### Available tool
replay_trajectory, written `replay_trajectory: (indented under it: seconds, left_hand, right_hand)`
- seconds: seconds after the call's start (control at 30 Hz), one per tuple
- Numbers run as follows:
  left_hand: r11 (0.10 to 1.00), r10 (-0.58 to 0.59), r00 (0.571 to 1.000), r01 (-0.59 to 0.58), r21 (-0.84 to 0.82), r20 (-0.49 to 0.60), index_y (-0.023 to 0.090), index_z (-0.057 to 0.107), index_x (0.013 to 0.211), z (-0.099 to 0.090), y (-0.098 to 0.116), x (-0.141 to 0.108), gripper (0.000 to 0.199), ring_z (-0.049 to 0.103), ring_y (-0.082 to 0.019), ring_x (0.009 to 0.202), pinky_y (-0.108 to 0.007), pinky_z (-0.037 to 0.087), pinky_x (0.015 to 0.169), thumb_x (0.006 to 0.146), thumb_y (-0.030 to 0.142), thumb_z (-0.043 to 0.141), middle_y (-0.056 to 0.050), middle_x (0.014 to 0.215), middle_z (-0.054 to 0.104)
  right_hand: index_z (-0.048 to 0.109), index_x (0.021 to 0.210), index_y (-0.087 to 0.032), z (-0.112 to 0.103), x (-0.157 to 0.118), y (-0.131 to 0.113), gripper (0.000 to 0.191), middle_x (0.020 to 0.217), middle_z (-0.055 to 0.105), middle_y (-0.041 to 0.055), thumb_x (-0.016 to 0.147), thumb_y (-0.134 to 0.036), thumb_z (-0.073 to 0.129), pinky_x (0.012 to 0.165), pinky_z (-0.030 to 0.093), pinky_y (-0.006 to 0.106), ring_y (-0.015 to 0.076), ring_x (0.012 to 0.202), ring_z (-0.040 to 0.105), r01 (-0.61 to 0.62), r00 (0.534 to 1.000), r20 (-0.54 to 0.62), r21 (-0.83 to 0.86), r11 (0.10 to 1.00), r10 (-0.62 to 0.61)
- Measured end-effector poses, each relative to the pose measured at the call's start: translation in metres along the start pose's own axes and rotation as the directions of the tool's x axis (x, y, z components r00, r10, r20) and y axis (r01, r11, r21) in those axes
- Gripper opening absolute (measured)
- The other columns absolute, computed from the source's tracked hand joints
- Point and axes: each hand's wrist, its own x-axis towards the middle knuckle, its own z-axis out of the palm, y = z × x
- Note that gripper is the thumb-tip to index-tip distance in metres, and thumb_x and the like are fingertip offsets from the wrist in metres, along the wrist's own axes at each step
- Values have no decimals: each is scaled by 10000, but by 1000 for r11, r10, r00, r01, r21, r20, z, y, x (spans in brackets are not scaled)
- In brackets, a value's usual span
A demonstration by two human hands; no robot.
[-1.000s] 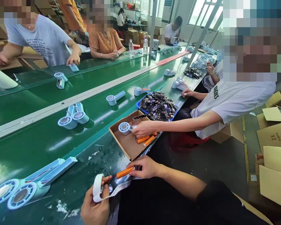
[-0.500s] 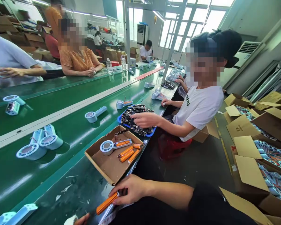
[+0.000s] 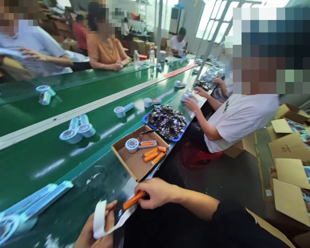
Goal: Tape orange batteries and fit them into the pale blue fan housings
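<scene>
My right hand (image 3: 157,193) is closed on an orange cylindrical battery pack (image 3: 133,200), its dark end tucked in the fingers. To its lower left, my left hand (image 3: 104,229) is curled around a white strip of tape (image 3: 99,220), which loops over the fingers. The strip's free end runs up to just below the battery pack; whether they touch I cannot tell. Beyond my right hand, a cardboard tray (image 3: 130,165) holds several more orange battery packs (image 3: 151,155) and a light-blue round-headed housing (image 3: 132,145) with an orange pack in its handle.
Light-blue housings (image 3: 71,134) stand on the green conveyor (image 3: 103,137), with more at the near left. A blue basin (image 3: 184,132) heaped with small dark circuit boards adjoins the tray. A co-worker in a white shirt (image 3: 243,120) sits to the right, by open cartons (image 3: 289,174).
My left hand has come further into view with the white tape, close to the battery pack. The view has swung left. The nearby co-worker's hand has moved from the basin to farther along the bench.
</scene>
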Motion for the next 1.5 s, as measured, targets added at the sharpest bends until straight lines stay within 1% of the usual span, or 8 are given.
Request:
replay_trajectory:
  seconds: [0.2,0.4,0.67,0.83,0.97,1.1,1.3,1.5]
  left_hand:
    - [805,547,788,-588,82,282,190,677,1221,-15,33,28,329,760,-220,1103,-315,635,965,921,75,610,-109,1178,775]
    - [634,553,650,-734,243,520,140,633,1312,-33,61,51,356,687,-247,1237,-387,586,1084,983,49,532,-142,1220,733]
    - [365,464,478,-870,331,746,172,669,1278,-35,77,55,278,686,-220,1077,-357,586,910,1048,140,517,-83,1166,730]
    - [249,449,458,-889,385,767,140,691,1176,-25,89,49,213,622,-200,841,-350,489,712,1039,152,529,-65,996,699]
    - [264,443,467,-884,386,765,133,693,1056,-13,90,41,159,587,-197,778,-362,440,677,1024,120,538,-50,875,645]
    - [328,370,483,-867,375,793,151,676,911,-4,88,40,205,593,-209,782,-379,447,667,1015,82,513,-64,841,629]
    - [545,387,602,-761,353,698,139,619,1369,8,88,41,370,627,-272,1145,-414,535,963,1046,314,575,-132,1278,705]
    - [446,478,644,-764,466,598,147,660,1319,16,75,29,292,648,-205,869,-380,448,703,1058,175,532,-83,1041,773]
  right_hand:
    - [632,1324,-176,-29,-5,-24,384,1209,708,110,965,-210,501,951,534,332,217,1061,670,101,979,148,238,966,-139]
    - [677,1261,-165,-45,-10,-5,432,932,717,46,1059,-521,540,726,556,250,158,794,664,-32,993,-71,590,807,91]
    - [743,1294,-199,-74,-7,-29,398,1010,773,58,1043,-483,623,768,577,264,185,858,703,-29,994,-94,324,946,63]
    - [760,1197,-148,-58,1,-35,401,957,781,55,1000,-487,677,775,596,246,174,843,724,-99,995,44,457,884,88]
    - [770,1189,-155,-58,4,-27,467,1031,790,58,864,-488,807,870,629,325,231,984,759,-232,970,209,670,705,121]
    - [786,1065,-179,-64,5,-18,363,944,798,38,808,-420,870,785,633,305,231,894,769,-313,941,307,634,707,141]
    - [757,1105,-186,-57,2,-20,492,961,805,54,746,-462,949,824,654,323,218,869,778,-148,958,-6,845,514,287]
    - [771,1069,-175,-56,-10,-19,468,939,814,69,732,-429,974,791,676,321,228,856,788,7,888,-239,860,510,392]
